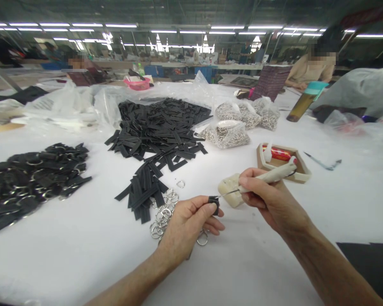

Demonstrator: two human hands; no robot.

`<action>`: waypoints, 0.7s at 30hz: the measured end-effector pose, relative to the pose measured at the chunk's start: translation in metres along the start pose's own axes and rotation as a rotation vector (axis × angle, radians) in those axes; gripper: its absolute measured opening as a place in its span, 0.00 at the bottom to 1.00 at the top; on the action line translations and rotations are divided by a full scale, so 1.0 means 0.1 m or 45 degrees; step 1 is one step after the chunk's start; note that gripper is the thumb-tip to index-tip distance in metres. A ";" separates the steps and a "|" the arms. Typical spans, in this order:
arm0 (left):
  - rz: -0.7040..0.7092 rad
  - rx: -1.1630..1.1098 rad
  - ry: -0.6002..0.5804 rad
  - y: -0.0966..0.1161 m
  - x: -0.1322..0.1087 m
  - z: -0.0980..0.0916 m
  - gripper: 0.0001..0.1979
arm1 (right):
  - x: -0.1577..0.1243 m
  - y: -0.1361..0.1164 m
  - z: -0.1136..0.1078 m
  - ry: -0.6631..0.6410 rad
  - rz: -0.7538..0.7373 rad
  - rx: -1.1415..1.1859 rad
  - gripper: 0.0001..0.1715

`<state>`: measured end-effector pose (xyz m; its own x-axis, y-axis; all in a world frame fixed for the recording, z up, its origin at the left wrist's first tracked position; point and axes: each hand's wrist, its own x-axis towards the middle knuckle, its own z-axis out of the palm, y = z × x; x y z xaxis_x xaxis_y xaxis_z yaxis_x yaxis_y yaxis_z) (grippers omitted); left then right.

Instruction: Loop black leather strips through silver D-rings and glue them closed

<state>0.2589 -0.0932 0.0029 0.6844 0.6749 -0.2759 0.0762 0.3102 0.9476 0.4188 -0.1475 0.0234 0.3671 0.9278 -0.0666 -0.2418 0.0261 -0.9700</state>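
My left hand [191,221] pinches a folded black strap piece [213,205] between thumb and fingers. A metal ring [202,238] shows just under that hand; whether it is threaded on the strap I cannot tell. My right hand [271,199] is closed around an awl [268,174] with a thick pale handle. Its thin metal tip points left and meets the top of the folded strap. Behind the tip lies an off-white block [229,191], partly covered by my right hand. Loose metal rings [162,216] lie beside my left hand, next to a small bunch of black straps [143,191].
Farther back is a large heap of black straps [162,123]. Ringed straps [35,178] are piled at left. Bags of metal rings [226,134], an open box [301,172] with a red tube, and a bottle [306,102] stand at right. A co-worker [315,68] sits across the table.
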 end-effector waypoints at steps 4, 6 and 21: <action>0.014 -0.001 -0.029 0.00 0.00 0.00 0.10 | 0.00 0.01 0.00 -0.014 0.006 0.009 0.13; 0.017 -0.004 -0.029 0.00 0.00 0.00 0.09 | -0.01 0.01 0.00 -0.020 0.009 0.006 0.13; -0.014 0.072 -0.050 -0.02 0.00 -0.01 0.11 | 0.02 0.03 -0.02 -0.106 0.069 0.013 0.12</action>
<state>0.2577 -0.0929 0.0006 0.7114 0.6442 -0.2809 0.1238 0.2786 0.9524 0.4205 -0.1459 0.0199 0.2775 0.9556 -0.0992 -0.2688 -0.0219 -0.9629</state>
